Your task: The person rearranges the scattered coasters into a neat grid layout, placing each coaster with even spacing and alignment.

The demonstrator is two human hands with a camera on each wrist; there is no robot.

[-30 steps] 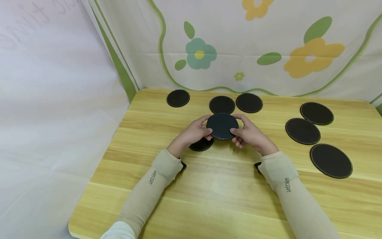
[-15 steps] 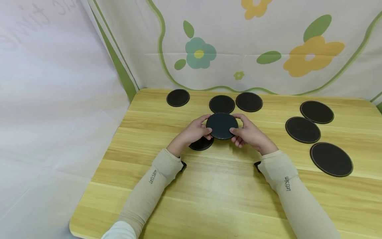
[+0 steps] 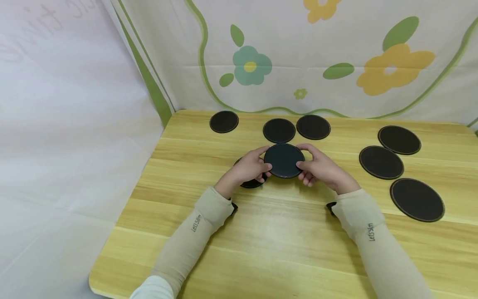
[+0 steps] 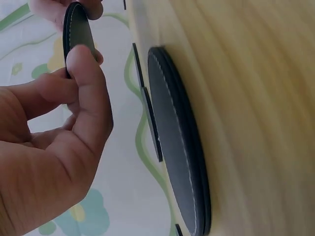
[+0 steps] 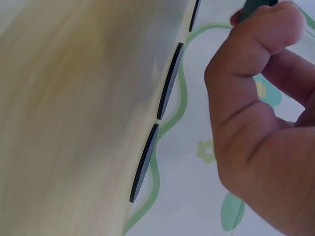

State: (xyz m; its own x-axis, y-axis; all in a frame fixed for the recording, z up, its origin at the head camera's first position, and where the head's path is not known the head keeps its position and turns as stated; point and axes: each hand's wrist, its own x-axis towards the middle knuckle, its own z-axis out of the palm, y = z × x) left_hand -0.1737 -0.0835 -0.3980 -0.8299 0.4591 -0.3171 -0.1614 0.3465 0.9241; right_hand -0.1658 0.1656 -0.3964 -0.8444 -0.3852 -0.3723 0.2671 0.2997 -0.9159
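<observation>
A round black coaster with a stitched rim is held above the table between both hands. My left hand pinches its left edge, thumb on top; my right hand pinches the right edge the same way. In the left wrist view the held coaster stands well off the tabletop. Below my left hand lies another coaster, its thick edge showing layers; the hand partly covers it in the head view. In the right wrist view, only a sliver of the held coaster shows past my fingers.
Three coasters lie along the back, one at the far left and two side by side, left and right. Three more lie at the right. The wooden table meets a flower-printed cloth behind.
Both hands have shifted slightly right with the held coaster, baring more of the coaster beneath my left hand. The grip stays the same, and the coasters on the table have not moved.
</observation>
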